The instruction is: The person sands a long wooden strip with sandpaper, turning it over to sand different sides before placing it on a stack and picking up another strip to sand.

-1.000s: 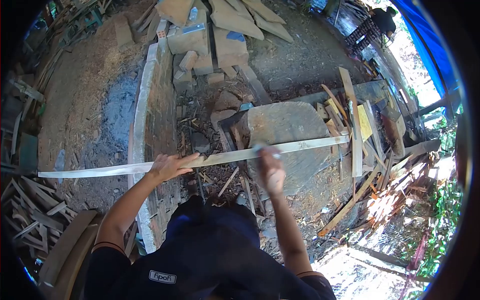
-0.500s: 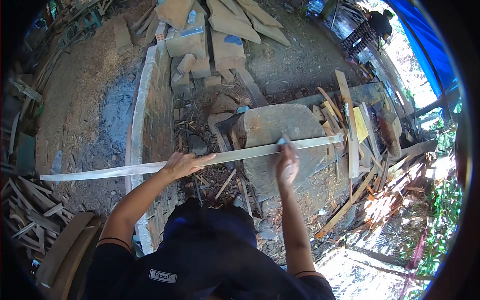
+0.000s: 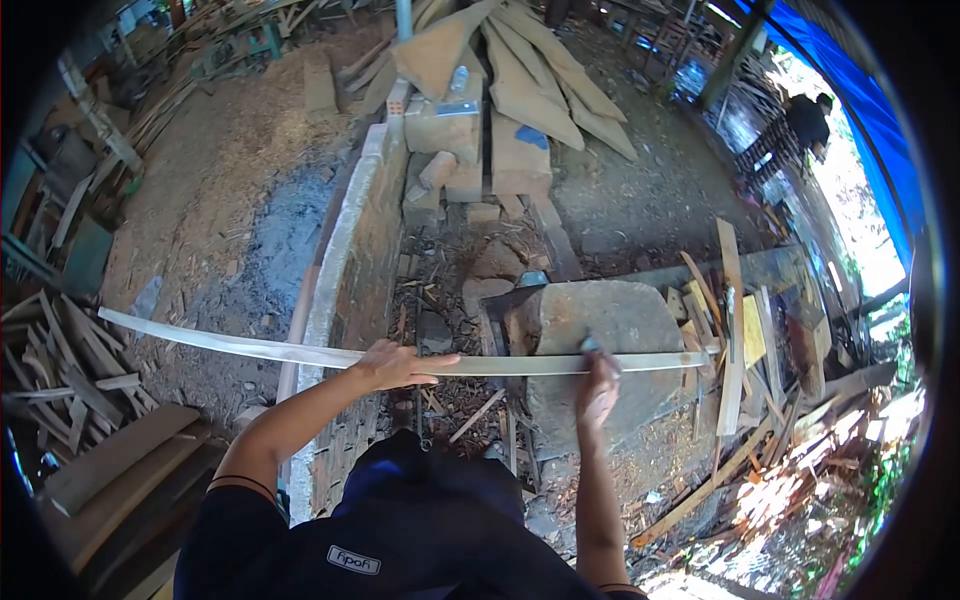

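A long, narrow pale wooden strip lies across the top of a big rough block and runs far out to the left. My left hand grips the strip left of the block, fingers stretched along it. Above the block, my right hand is closed at the strip. A small grey-blue tip of something pokes out beyond its fingers; the rest is hidden in the slightly blurred hand. The strip's right end reaches the planks beside the block.
A low wall runs under the strip on the left. Upright and leaning planks stand right of the block. Scrap wood piles up at left, large slabs at the back. Another person bends over at far right.
My view has tilted upward, so the surroundings sit lower and further right. Both hands stay at the strip, the right one still over the block.
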Tool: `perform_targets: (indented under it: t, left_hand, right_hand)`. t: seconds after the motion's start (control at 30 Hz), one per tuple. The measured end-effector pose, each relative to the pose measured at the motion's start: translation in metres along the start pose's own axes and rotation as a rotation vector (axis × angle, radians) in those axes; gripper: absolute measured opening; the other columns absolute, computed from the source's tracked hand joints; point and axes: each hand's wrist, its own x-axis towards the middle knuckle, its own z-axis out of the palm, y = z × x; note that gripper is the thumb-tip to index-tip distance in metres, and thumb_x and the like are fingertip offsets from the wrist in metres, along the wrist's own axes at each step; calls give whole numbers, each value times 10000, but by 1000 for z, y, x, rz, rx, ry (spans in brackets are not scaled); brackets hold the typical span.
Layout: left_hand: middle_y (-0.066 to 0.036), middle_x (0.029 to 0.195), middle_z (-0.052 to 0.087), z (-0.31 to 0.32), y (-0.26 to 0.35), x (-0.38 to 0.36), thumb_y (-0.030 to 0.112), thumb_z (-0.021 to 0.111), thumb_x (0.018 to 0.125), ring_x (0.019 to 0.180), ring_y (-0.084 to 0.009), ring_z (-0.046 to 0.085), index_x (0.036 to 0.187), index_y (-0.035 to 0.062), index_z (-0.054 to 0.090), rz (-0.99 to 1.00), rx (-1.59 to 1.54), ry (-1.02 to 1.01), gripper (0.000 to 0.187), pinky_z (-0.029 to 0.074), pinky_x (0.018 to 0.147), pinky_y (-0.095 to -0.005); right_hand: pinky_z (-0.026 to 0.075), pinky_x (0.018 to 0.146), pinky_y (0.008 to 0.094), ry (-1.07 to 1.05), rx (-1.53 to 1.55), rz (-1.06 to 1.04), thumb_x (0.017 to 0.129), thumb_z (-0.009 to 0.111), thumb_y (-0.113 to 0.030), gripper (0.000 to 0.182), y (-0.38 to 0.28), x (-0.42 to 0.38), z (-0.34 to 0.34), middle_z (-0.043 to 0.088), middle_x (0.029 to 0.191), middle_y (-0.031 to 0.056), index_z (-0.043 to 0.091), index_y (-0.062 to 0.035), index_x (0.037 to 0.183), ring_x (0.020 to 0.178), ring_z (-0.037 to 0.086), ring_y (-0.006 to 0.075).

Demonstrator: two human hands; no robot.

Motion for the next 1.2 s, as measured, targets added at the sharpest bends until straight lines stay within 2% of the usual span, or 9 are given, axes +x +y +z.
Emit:
perform_targets:
  t: [0.03,0.07,0.2,0.33,0.47,0.63,0.67,0.83,1.2]
  left_hand:
    - [-116,658,618,-4,1,0,668,487,918,587,-300,686,1512,571,212,-20,2,-55,662,558,541,-426]
    - [-116,658,618,-4,0,-2,668,487,918,587,-300,686,1512,571,212,-32,7,-51,662,558,541,-426]
    - [-148,895,693,-16,-5,-5,635,521,927,747,-343,723,1492,610,207,-101,-39,-189,647,581,628,-455]
    - [-135,881,688,-19,-6,-4,644,517,922,738,-331,723,1490,616,206,-110,-28,-229,648,577,611,-426]
    - [-123,827,669,-23,-7,-5,656,504,920,690,-307,717,1486,621,213,-115,28,-217,637,567,579,-412]
    - [-118,824,663,-16,-19,-17,663,490,921,665,-297,712,1496,608,207,-79,68,-150,643,558,547,-410]
    - [-120,862,673,-18,-19,-19,664,486,922,694,-300,720,1500,605,200,-83,63,-177,647,559,546,-406]
    - [-101,781,638,-13,-24,-23,663,484,929,593,-281,685,1517,557,233,1,90,-105,649,534,505,-401]
    - [-123,897,682,23,25,51,567,547,955,676,-301,692,1556,419,257,14,-99,13,684,527,527,-421]
  right_hand:
    - [529,902,432,-21,274,-111,825,627,-11,257,1,-13,17,718,1076,191,704,-5,1071,1011,698,324]
    - [528,909,416,15,125,-449,852,614,-20,249,-16,-25,20,717,1089,180,699,2,1084,1020,690,330]
    - [480,998,430,-191,152,-490,956,498,-82,316,-18,-16,-1,696,1174,176,664,-9,1215,1109,663,336]
    - [573,826,417,23,-83,-6,970,505,-69,273,56,8,-13,737,1040,194,717,-2,1128,911,729,332]
    - [570,840,431,146,-94,-236,949,504,-43,275,45,0,4,739,1044,185,722,-9,1112,917,731,344]
    - [496,998,452,-95,36,-426,922,549,-49,264,8,-22,5,720,1130,178,704,18,1124,1057,690,346]
    - [528,959,420,48,71,-479,917,547,-17,293,19,-6,-2,731,1105,169,685,10,1174,1029,711,323]
    - [576,764,448,35,-304,68,886,574,-39,336,100,17,-21,735,1029,139,695,-151,1179,895,723,329]
    - [564,768,453,106,-350,-34,873,559,-26,302,96,22,-23,738,976,140,701,-140,1115,880,715,345]
